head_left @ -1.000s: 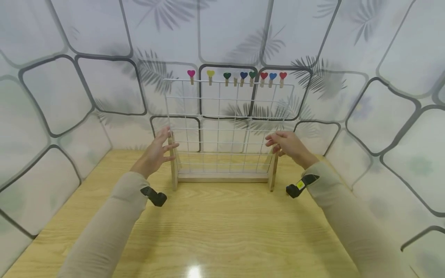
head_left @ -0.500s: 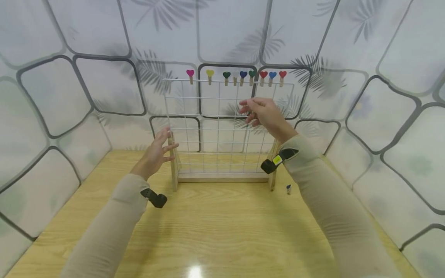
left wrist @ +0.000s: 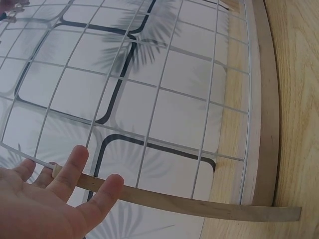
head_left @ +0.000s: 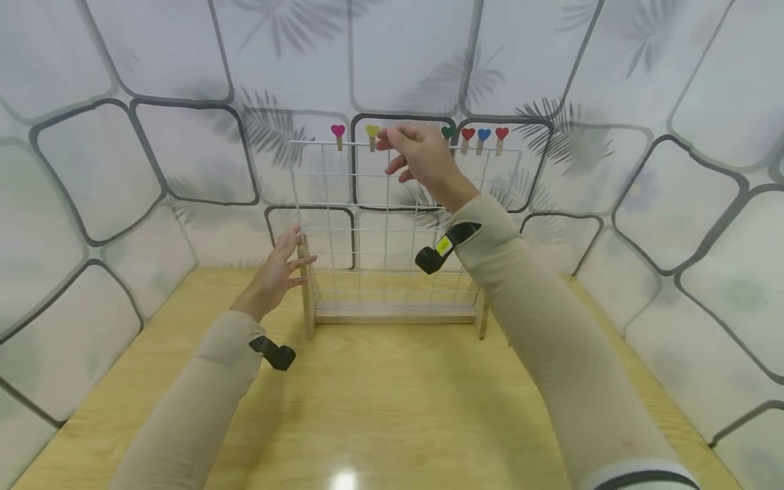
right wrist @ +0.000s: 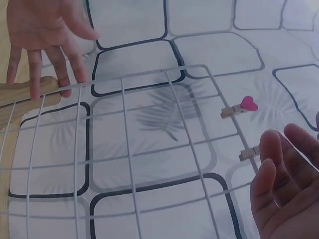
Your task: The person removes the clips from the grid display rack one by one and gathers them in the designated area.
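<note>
A white wire grid rack point(head_left: 392, 314) with wooden feet stands on the table. Small heart-topped clothespins line its top bar. My left hand point(head_left: 269, 279) is at the rack's left side, fingers spread and fairly straight around the wooden upright point(left wrist: 194, 205), holding nothing. Raised to the top bar, my right hand point(head_left: 425, 160) has loosely bent fingers, its fingertips right beside the yellow heart clothespin point(head_left: 372, 135). In the right wrist view those fingers partly cover that clothespin. The pink heart clothespin point(right wrist: 239, 107) is clipped farther left. My right hand hides several clothespins in the middle.
Right of my right hand, a green heart clothespin point(head_left: 446, 133), a blue one point(head_left: 483, 138) and two red ones sit on the bar. The wooden table point(head_left: 367, 395) extends in front. A patterned curtain point(head_left: 410, 61) encloses the back and sides.
My right hand has left the rack's right upright and moved up and left to the top bar near the yellow clothespin. The left hand stays in place.
</note>
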